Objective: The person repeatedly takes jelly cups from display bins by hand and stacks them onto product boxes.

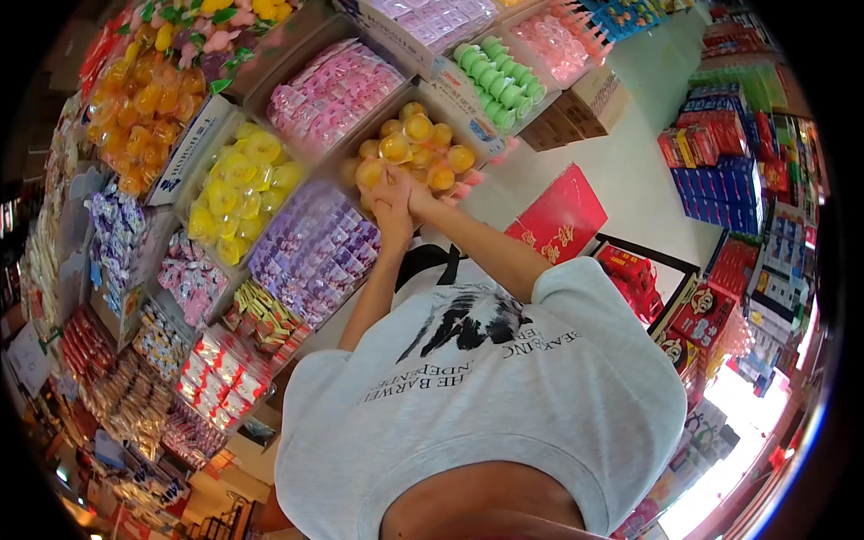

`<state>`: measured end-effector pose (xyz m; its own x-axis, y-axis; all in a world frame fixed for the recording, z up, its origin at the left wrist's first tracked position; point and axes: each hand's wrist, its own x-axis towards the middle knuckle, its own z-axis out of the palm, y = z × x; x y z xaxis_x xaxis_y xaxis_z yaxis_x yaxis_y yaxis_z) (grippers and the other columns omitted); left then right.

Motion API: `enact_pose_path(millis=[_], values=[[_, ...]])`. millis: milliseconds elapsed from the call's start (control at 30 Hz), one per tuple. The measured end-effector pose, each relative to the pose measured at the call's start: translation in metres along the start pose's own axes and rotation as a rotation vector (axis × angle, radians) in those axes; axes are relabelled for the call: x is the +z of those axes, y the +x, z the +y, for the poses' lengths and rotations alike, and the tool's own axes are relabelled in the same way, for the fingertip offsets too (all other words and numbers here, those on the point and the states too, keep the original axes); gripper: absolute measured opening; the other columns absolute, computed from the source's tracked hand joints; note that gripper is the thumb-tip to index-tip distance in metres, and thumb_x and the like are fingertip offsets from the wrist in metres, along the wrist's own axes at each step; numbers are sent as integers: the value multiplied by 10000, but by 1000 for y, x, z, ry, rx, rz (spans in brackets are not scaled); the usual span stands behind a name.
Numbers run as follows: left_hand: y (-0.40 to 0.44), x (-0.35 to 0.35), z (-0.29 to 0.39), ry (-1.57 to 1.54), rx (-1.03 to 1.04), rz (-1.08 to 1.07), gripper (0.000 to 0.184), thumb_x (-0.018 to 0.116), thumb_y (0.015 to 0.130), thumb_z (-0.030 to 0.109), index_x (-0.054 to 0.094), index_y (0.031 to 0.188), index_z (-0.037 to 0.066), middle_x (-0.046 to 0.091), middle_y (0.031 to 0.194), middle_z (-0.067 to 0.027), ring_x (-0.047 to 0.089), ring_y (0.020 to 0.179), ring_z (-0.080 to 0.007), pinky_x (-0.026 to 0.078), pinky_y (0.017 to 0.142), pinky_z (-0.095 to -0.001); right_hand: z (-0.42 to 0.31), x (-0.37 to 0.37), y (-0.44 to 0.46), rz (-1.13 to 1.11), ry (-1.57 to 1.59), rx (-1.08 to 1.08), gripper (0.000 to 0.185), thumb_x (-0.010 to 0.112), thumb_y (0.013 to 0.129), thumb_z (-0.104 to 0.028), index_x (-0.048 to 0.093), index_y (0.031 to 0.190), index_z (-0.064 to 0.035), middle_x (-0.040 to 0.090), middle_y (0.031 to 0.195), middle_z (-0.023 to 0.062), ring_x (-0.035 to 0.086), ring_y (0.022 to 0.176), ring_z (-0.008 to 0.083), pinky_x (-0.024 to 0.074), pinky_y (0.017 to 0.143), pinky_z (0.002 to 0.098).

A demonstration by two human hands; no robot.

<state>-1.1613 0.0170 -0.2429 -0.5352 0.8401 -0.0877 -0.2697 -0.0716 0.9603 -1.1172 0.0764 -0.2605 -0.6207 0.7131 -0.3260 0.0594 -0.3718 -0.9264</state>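
Note:
My left hand (391, 212) and my right hand (412, 191) are held together at the near edge of a bin of glossy orange balls (418, 126). The fingers of both hands are bent and pressed close. An orange ball (370, 173) lies right at the fingertips, but whether it is gripped cannot be made out. Just left of my hands are purple printed packets (315, 247) in a clear bin. Beyond those, yellow wrapped balls (241, 184) fill another bin. Pink packets (333, 93) lie beyond my hands.
Green cup-shaped items (497, 83) and pink pieces (555, 47) sit in bins at the far side. A cardboard box (576, 112) stands beside them. A red box with gold writing (560, 216) is to my right. Stacked blue boxes (717, 193) line the right-hand shelves.

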Motion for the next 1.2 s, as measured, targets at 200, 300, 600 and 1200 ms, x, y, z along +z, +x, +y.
enact_pose_path(millis=[200,300,600,1200], values=[[-27,45,0,-3,90,-119,848,560,949,147,-9,1547,-47,210,1598,-255,285,1456,-324,214,1195,-388,-33,-41,-49,-39,177,-78,519,645,913,-169,486,1381,-13,602,1251,74,581,1083,150,490,924,296],[-47,88,3,-8,112,-243,866,547,944,122,-54,1546,-39,183,1607,-273,272,1463,-342,223,1194,-405,-70,-65,-94,134,130,-343,604,642,913,-153,418,1462,-33,593,1280,87,576,1093,146,496,919,289],[-148,227,22,-37,123,-740,944,550,918,137,-144,1548,25,161,1604,-271,215,1482,-351,194,1203,-439,-98,-178,-262,730,-289,-361,809,704,849,-224,319,1545,-75,688,984,99,627,840,116,529,751,281],[-391,410,-36,-229,24,-1623,953,594,838,155,-24,1511,-118,6,1595,-254,272,1440,-393,327,1142,-481,-10,-272,-551,1648,156,-600,815,719,848,-104,298,1537,2,480,1464,125,574,1020,124,498,854,269]])
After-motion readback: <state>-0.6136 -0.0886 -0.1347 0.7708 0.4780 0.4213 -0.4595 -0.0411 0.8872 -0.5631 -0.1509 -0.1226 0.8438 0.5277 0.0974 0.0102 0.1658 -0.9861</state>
